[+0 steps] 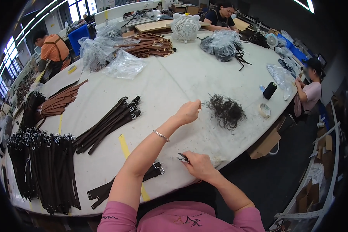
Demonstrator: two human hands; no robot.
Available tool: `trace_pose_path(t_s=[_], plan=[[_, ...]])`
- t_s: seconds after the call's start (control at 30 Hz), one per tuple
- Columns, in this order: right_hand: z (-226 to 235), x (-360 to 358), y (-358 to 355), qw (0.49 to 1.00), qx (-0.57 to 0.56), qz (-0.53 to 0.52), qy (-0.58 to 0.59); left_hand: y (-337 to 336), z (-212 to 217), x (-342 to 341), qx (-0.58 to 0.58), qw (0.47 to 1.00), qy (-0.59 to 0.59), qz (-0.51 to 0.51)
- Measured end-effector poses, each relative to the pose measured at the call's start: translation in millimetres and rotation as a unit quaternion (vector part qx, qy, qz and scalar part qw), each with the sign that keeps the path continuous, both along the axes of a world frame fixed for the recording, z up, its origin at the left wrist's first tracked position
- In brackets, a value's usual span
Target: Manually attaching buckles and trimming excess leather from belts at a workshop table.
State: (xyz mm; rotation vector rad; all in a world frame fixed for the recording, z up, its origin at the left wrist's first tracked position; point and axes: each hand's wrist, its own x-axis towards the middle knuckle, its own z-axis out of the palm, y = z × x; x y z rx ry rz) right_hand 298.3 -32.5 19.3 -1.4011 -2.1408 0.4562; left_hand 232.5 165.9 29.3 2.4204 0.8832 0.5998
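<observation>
My left hand (188, 111) reaches over the table, fingers pinched together, just left of a loose pile of dark thread scraps (227, 112). Whatever it may hold is too small to make out. Closer to me, my right hand (200, 165) grips a pair of thread snips (183, 157), blades pointing left. Dark straps with silver buckles (152, 173) lie partly hidden under my left forearm. Further left is a fanned bundle of dark buckled straps (111, 123). A large tied stack of similar straps (46, 170) fills the table's near left.
Brown straps (62, 101) lie at left, and more (149, 45) sit at the back beside clear plastic bags (123, 65). A white fan (185, 28), a bagged dark bundle (222, 44), a black thread spool (270, 90) and a tape roll (264, 110) stand around. Other people work around the table.
</observation>
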Motion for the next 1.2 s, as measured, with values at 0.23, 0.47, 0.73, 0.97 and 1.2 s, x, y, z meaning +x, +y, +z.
trace_pose_path(t_s=[0.23,0.47,0.73,0.97,1.2], plan=[[-12,2,43,0.835,-0.286,-0.068,0.465,6,10,-24,-0.187,0.982,0.0,-0.032],[-33,25,159,0.666,-0.286,-0.137,0.675,-32,40,-119,-0.065,0.988,-0.028,0.14],[18,10,154,0.897,-0.21,-0.157,0.356,-148,20,-213,-0.039,0.961,0.223,0.156],[-18,-72,120,0.985,-0.028,0.169,0.021,-148,2,-232,-0.085,0.98,0.128,0.127],[-3,-79,116,0.98,-0.159,0.119,-0.007,-160,-5,-237,-0.013,0.973,0.174,0.151]])
